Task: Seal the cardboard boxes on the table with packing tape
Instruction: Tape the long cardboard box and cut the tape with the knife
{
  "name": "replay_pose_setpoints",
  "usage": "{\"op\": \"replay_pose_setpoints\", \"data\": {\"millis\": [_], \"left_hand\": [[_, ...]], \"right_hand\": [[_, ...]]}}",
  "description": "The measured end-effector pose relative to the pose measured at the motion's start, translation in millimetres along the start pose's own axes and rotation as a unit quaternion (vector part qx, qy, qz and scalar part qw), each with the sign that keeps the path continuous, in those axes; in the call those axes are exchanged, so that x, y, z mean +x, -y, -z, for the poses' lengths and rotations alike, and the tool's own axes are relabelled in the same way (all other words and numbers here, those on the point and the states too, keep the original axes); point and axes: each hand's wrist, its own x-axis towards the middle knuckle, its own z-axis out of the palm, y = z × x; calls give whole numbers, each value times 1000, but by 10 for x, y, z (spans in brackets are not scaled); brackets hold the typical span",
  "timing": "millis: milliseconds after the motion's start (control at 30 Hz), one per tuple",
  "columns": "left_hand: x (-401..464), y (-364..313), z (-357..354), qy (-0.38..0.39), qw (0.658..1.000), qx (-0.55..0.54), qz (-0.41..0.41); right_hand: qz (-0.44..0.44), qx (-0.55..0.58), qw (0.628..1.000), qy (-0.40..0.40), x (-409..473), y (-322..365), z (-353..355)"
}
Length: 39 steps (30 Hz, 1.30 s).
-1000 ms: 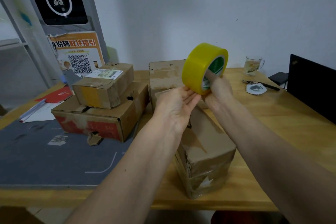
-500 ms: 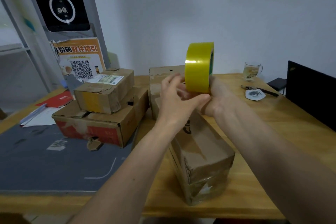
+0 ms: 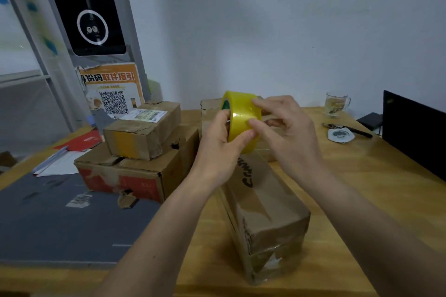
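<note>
**Finding the tape end**

The left hand (image 3: pixel 220 142) grips the tape roll (image 3: pixel 242 120) from its left side, thumb across the band; the right hand (image 3: pixel 287 132) pinches at the band's face, fingertips (image 3: pixel 253 125) curled on it. The roll hangs above the long box (image 3: pixel 263 210) under both hands. Best to scrape with a nail until the edge lifts (clear tape hides its seam), then peel slowly. One roll; four boxes, two stacked left of the hands.
</note>
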Motion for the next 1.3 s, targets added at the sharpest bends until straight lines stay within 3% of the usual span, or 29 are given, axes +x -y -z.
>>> {"op": "replay_pose_setpoints", "data": {"millis": [433,667,867,1000,1067,1167,1300], "left_hand": [[-25,225,46,-7,1000,7,-11],[-30,226,16,-9,998,56,-4],[0,139,-16,-6,995,104,6],[-33,119,-42,-22,989,148,-13],[-51,120,4,6,980,197,-30],[-62,95,100,66,980,187,-19],[-32,66,176,-20,990,137,10]], "right_hand": [[-101,11,995,-12,121,28,-46],[-78,-91,993,9,76,-108,-154],[-151,89,980,-90,118,-163,-156],[-138,69,981,-114,81,-185,-167],[-141,69,978,-136,144,-210,-76],[-126,40,984,-120,235,-223,67],[-110,71,989,-68,223,-155,43]]}}
